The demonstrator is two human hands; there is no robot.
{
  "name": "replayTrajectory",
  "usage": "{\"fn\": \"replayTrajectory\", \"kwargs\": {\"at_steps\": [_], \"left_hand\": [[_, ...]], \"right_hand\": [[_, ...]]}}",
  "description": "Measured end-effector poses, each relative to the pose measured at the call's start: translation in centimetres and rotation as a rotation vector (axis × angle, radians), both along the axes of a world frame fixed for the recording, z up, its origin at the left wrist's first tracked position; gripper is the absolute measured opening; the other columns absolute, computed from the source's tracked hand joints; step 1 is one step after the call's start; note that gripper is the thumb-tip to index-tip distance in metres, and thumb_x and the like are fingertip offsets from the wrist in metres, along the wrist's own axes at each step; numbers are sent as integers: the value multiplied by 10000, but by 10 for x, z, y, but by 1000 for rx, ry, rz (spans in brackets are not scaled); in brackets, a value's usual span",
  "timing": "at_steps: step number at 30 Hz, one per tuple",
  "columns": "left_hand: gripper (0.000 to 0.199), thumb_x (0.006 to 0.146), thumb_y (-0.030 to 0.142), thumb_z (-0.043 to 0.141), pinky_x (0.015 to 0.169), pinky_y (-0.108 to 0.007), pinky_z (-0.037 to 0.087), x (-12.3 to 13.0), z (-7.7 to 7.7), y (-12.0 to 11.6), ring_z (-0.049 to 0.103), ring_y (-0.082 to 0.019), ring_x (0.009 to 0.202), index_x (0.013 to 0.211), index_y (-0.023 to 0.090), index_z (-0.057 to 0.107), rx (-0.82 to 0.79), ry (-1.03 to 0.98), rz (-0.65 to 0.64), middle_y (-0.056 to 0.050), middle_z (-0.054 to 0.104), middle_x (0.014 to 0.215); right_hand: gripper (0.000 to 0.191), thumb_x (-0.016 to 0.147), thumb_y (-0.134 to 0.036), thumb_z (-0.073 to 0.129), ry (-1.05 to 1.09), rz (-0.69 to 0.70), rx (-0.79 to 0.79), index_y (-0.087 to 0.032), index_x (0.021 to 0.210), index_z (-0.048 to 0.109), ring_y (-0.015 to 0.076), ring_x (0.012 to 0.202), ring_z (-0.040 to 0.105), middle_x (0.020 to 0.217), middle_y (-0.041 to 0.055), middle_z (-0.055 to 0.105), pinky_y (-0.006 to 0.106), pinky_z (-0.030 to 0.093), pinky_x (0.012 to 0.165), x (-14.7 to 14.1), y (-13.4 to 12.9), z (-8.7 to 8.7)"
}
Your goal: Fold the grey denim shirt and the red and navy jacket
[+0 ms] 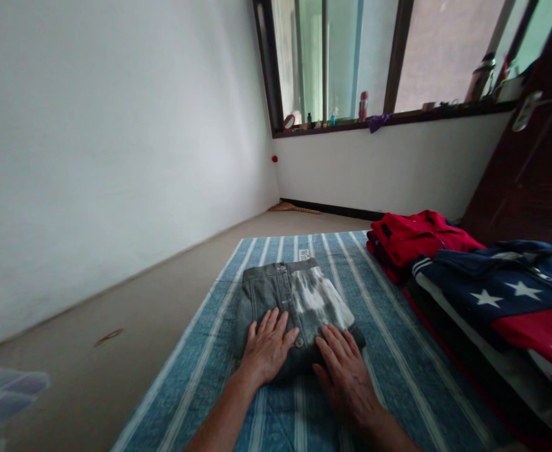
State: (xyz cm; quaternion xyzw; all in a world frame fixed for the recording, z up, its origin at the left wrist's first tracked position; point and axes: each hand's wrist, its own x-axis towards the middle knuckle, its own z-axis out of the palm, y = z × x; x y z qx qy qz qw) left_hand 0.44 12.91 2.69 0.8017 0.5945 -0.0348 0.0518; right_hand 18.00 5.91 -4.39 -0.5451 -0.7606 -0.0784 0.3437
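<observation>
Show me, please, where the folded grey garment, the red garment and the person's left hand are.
folded grey garment (303, 309): head view, on its buttoned front, between the hands.
red garment (421, 239): head view, on its upper face.
left hand (266, 350): head view, on the back of the hand.

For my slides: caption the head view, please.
Left hand and right hand laid on a folded gray garment over blue striped cloth.

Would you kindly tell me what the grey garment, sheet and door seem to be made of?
Grey garment: matte cloth, perhaps denim, by its seams and dull surface.
Sheet: matte fabric, possibly cotton, by its mottled, striped surface.
Door: dark, perhaps varnished wood, by its moulded panels.
</observation>
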Motion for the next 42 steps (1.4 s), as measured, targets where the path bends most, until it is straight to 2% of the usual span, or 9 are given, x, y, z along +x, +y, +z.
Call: {"fn": "replayTrajectory", "kwargs": {"at_steps": [11,18,23,25,27,31,34,39,42], "left_hand": [[620,961,530,161,1130,-499,175,3,3,-4,175,-235,1420,1450,186,324,-31,7,8,-93,246,1534],[626,958,546,166,1126,-515,174,1,-1,0,190,-242,1416,1447,190,330,-28,-35,16,-96,270,1525],[628,957,535,236,1129,-437,216,-12,6,4,204,-237,1412,1409,129,394,61,-125,52,-138,261,1524],[644,953,543,240,1131,-447,201,-19,8,3,153,-252,1423,1424,124,369,104,-99,120,-143,210,1539],[685,938,583,233,1130,-488,177,-24,5,-1,115,-274,1427,1445,132,333,69,-51,165,-143,178,1545],[724,918,630,206,1125,-517,162,-26,-3,-9,108,-285,1427,1451,156,327,9,16,156,-131,175,1545],[720,915,632,222,1119,-517,181,-25,-1,-10,136,-290,1423,1441,157,350,1,19,156,-136,196,1540],[668,936,586,248,1115,-501,205,-6,14,10,216,-283,1406,1380,125,440,73,-20,160,-166,298,1503],[668,932,580,282,1116,-481,209,17,20,38,169,-285,1418,1403,122,401,121,-39,142,-169,239,1525]], "right_hand": [[366,900,-209,435,-75,35,-8,-150,1237,565,262,1296,429,1350,118,532,509,282,1094,7,0,-1],[392,871,-166,431,-102,40,29,-157,1241,560,251,1279,446,1341,111,541,484,288,1086,10,0,-2],[392,864,-135,429,-57,55,130,-163,1233,556,236,1254,469,1309,95,569,453,316,1065,13,3,-5],[381,870,-136,427,-47,58,171,-163,1227,559,235,1243,479,1294,91,581,447,323,1057,14,4,-7],[383,870,-146,438,-69,70,196,-163,1235,555,238,1236,485,1295,91,579,441,329,1050,14,5,-9],[399,856,-119,432,-89,61,199,-149,1234,553,249,1232,489,1294,106,575,456,333,1044,13,5,-11],[405,847,-106,432,-110,53,213,-140,1233,551,252,1230,490,1290,113,577,457,335,1041,13,5,-12],[408,837,-145,474,-193,59,262,-149,1238,550,251,1213,504,1287,102,583,437,333,1034,16,9,-16],[417,832,-151,474,-210,53,265,-149,1242,550,253,1218,500,1292,99,579,437,332,1032,18,11,-17]]}}
